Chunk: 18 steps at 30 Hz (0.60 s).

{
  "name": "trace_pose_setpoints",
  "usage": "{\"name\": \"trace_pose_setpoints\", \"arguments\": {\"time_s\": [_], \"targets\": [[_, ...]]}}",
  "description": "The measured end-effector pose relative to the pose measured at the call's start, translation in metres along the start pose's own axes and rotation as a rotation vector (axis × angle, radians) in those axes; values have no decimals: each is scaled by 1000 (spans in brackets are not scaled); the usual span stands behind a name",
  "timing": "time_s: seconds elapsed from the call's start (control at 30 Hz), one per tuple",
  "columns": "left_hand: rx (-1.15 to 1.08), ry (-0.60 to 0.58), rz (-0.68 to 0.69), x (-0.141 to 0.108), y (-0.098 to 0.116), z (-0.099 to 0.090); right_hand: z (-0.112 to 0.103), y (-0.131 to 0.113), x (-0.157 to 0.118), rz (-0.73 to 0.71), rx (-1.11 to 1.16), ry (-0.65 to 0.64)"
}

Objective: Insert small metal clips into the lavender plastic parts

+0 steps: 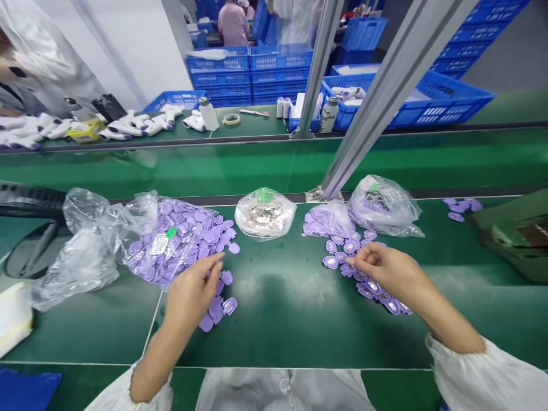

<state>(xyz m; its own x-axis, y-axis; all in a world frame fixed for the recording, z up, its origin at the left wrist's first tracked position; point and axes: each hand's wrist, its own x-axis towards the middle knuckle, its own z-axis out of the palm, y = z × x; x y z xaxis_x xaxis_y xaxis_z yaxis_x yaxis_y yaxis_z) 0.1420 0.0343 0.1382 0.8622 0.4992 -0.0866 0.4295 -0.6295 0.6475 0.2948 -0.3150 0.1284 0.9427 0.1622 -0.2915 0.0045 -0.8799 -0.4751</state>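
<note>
My left hand [191, 294] is closed, thumb and fingers drawn together, at the right edge of a spread of flat purple plastic pieces [188, 228] spilling from a clear bag. Whatever its fingertips hold is hidden. Below them lie a few loose purple pieces [216, 310], one with a shiny face. On the other side, my right hand [383, 267] pinches thumb and forefinger over a pile of purple pieces with shiny metal inserts [377, 289]; I cannot make out what is in the pinch. Between the hands, farther back, sits a clear bag of small silvery metal parts [266, 217].
Two more clear bags, one of purple pieces [326, 218] and one larger [383, 208], stand by the metal post [363, 108]. A black stand [34, 240] is at left, a green object [516, 234] at right. Behind the clear panel are blue crates [278, 71] and other people.
</note>
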Motion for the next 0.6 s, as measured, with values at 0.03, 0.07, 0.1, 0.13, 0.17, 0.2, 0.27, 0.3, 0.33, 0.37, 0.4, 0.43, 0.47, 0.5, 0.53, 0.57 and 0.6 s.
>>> {"name": "trace_pose_setpoints", "arguments": {"time_s": [0.03,0.07,0.1,0.13,0.17,0.2,0.27,0.3,0.33,0.37,0.4,0.43,0.47,0.5,0.53,0.57,0.6], "targets": [[185,65,17,8,-3,-8,1,-10,3,-50,-22,47],[375,104,45,17,-5,-14,5,-25,6,-115,-24,78],[538,120,77,25,-5,-18,11,-44,10,-191,-17,98],[640,122,98,33,-3,-19,18,-65,15,-280,-13,102],[709,110,120,40,0,-18,27,-87,21,-375,-15,109],[763,88,143,46,3,-16,37,-109,28,-452,-44,116],[841,38,183,55,10,-10,55,-144,45,-476,-144,101],[859,18,191,58,11,-8,62,-156,53,-460,-184,69],[859,9,191,60,12,-6,69,-163,60,-458,-195,50],[840,5,186,60,11,-5,75,-168,65,-456,-191,36],[804,7,180,60,9,-6,79,-169,69,-461,-170,33],[758,14,177,59,6,-8,82,-168,71,-472,-139,39],[704,27,179,58,2,-11,84,-165,72,-479,-105,48],[649,50,189,56,-1,-15,85,-162,72,-483,-71,57],[598,90,201,54,-4,-19,85,-160,72,-483,-38,66],[546,144,208,51,-6,-22,85,-157,72,-481,-19,78],[479,204,197,48,-6,-23,84,-155,73,-471,11,89]]}}
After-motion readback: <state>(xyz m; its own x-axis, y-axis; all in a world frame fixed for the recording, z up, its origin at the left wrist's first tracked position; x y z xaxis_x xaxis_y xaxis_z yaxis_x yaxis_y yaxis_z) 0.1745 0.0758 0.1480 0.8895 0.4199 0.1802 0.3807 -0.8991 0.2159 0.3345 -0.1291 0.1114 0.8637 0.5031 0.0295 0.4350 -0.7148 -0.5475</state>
